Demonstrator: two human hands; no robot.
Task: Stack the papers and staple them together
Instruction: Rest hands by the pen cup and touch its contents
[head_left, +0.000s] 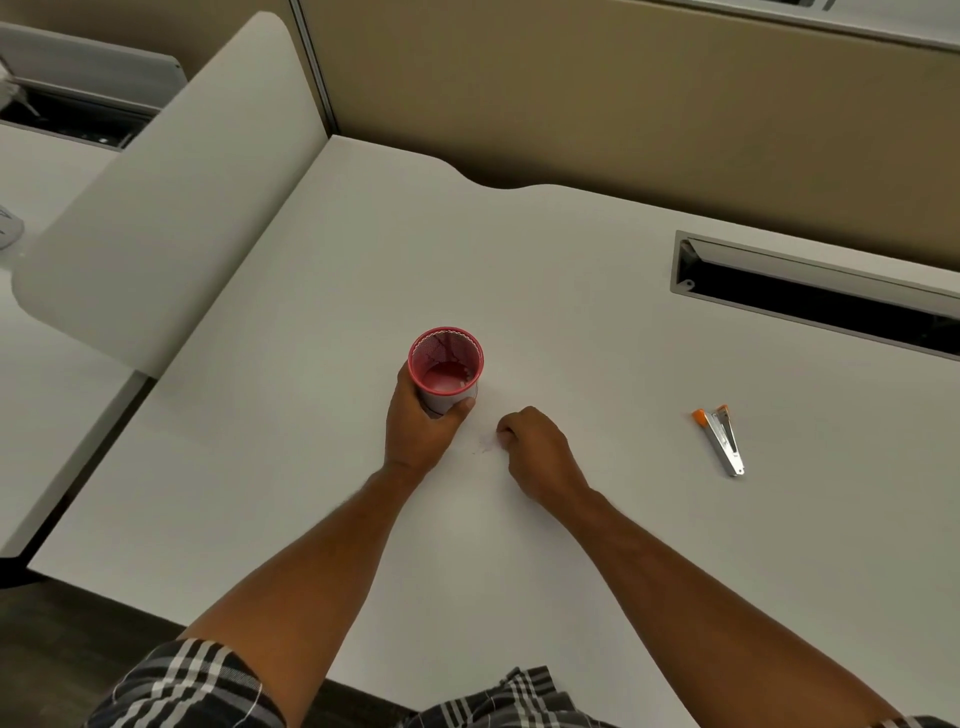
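A red mesh cup (447, 364) stands upright on the white desk (571, 312), and my left hand (423, 426) is wrapped around its lower wall. Inside the cup I see pale pink paper-like content, too unclear to name. My right hand (535, 452) rests on the desk just right of the cup, fingers curled into a loose fist; whether it pinches anything I cannot tell. A faint small mark lies on the desk beside its knuckles. A small silver stapler (722, 439) with orange ends lies flat far to the right, apart from both hands. No loose sheets are visible.
A recessed cable slot (815, 296) with a dark opening runs along the back right of the desk. A white divider panel (171, 208) stands at the left edge. A beige partition wall (623, 104) closes the back.
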